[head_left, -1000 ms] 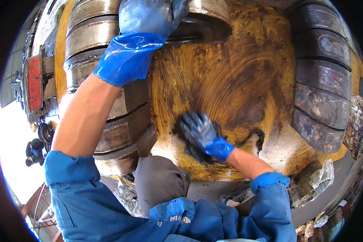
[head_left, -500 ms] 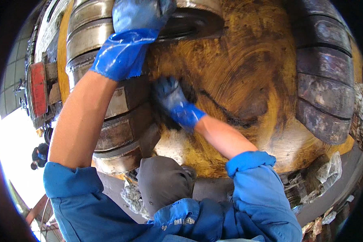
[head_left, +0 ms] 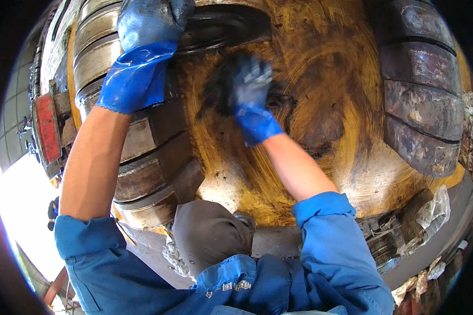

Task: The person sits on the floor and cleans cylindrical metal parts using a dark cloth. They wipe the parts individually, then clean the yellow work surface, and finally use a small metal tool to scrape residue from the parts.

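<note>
Both my hands wear blue rubber gloves with greyed, dirty palms and fingers. My left hand (head_left: 151, 23) is up at the top edge, against the left stack of curved metal segments (head_left: 142, 181); its fingers are partly cut off, so their grip is hidden. My right hand (head_left: 253, 81) presses onto a broad, yellow, grease-smeared metal surface (head_left: 326, 79). Under and beside its palm is a black, soft-edged clump like a dirty rag (head_left: 220, 89), blurred by motion. Curved dark streaks cover the yellow surface around it.
Another row of worn metal segments (head_left: 423, 94) curves down the right side. A dark oval recess (head_left: 223, 26) lies between my hands near the top. Crumpled clear plastic (head_left: 433, 212) lies at lower right. A red block (head_left: 47, 121) stands at far left.
My right hand has swept up and to the right across the yellow surface with the black clump. My left hand stays by the metal segments; the whole view has shifted slightly.
</note>
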A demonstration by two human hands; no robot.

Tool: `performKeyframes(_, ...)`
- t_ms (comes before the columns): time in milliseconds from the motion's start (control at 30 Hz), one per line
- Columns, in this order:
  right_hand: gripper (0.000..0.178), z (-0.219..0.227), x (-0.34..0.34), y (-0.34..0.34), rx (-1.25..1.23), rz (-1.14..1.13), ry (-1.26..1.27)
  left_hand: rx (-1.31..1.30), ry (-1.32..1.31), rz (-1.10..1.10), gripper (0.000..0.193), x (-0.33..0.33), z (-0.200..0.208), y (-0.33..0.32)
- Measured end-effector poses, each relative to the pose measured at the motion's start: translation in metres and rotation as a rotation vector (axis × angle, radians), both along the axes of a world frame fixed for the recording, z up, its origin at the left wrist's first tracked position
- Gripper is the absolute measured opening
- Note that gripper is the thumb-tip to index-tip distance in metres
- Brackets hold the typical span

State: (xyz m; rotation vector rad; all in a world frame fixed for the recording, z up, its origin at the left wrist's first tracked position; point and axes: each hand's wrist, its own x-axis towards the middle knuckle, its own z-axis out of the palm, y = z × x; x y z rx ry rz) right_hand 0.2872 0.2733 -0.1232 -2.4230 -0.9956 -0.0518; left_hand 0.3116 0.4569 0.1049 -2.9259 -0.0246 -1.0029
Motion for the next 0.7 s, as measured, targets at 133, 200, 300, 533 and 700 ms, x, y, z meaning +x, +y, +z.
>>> performKeyframes(133, 0.041, -0.013, -0.102, -0.031, 0.204, 0.517, -0.132, 0.038, 0.001, -0.037, 0.032, 0.005, 0.009, -0.006)
performKeyframes(200, 0.041, 0.004, -0.115, -0.067, 0.111, 0.699, -0.135, 0.021, 0.009, -0.021, 0.032, 0.000, 0.009, -0.002)
performKeyframes(300, 0.042, 0.003, -0.083, -0.103, 0.162, 0.804, -0.044, -0.011, -0.024, -0.021, 0.033, 0.005, 0.003, -0.001)
performKeyframes(533, 0.053, -0.019, 0.107, -0.122, -0.193, 0.252, -0.190, -0.106, -0.090, -0.108, 0.033, 0.014, -0.026, 0.014)
performKeyframes(700, 0.043, -0.081, 0.232, -0.156, -0.265, -0.245, -0.554, 0.013, 0.067, 0.107, 0.058, 0.025, -0.033, 0.046)
